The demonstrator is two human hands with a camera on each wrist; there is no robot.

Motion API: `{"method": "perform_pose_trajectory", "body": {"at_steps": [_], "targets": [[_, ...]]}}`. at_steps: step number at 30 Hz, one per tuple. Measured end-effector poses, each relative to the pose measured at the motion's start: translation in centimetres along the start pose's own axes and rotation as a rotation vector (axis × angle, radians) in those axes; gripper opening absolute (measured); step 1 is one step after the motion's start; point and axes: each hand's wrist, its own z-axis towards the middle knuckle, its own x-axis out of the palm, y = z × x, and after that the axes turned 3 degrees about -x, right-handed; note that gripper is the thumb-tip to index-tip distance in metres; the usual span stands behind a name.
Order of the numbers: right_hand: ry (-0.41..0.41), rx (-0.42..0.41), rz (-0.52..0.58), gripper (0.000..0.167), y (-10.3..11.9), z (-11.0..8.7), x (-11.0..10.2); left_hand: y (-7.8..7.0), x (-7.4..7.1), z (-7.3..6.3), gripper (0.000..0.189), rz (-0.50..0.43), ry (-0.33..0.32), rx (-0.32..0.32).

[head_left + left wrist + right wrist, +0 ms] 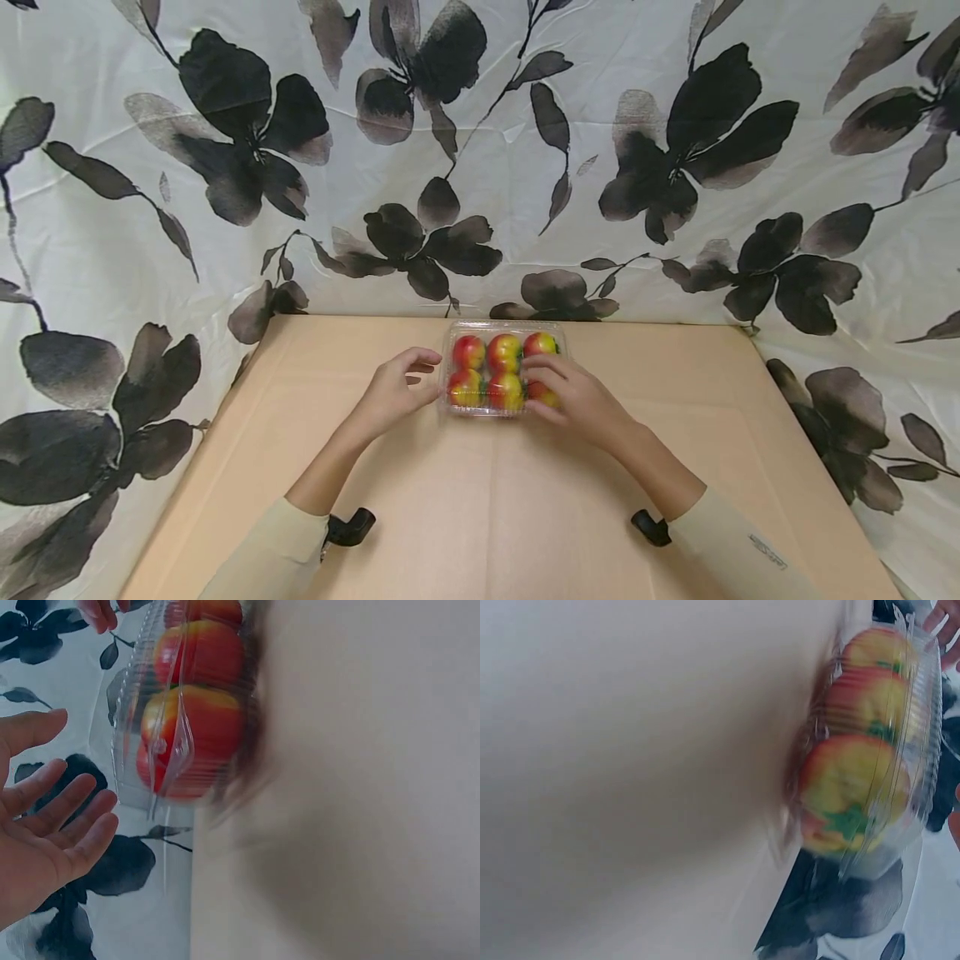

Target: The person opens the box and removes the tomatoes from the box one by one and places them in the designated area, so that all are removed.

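A clear plastic clamshell box [510, 410] lies near the table's far edge with several red-and-yellow, apple-like fruits [504, 354] in it. Green star-shaped leaf caps [849, 822] show on the fruits in the right wrist view. My left hand [393, 387] is beside the box's left end, fingers spread and apart from it in the left wrist view. Over the right end of the box in the head view is my right hand [573, 396], its fingers loosely bent and hiding part of the fruits. Only a sliver of that hand enters the right wrist view, away from the plastic. The lid looks closed.
The box stands on a tan tabletop [480, 500] with fold creases. Behind and around the table hangs a white cloth [540, 167] with dark printed flowers. Black straps or mounts [351, 528] sit at both cuffs.
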Motion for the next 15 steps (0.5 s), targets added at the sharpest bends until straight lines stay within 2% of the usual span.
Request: {"method": "perform_pose_trajectory", "body": {"at_steps": [12, 15], "targets": [[0.002, 0.179, 0.047, 0.051, -1.3, -2.6, -1.8, -2.8, 3.0, 0.5, 0.04, 0.114, 0.04, 0.178], [0.013, 0.24, 0.056, 0.056, -1.7, -3.2, -2.1, -3.3, 3.9, 0.7, 0.038, 0.179, 0.063, 0.238]]}}
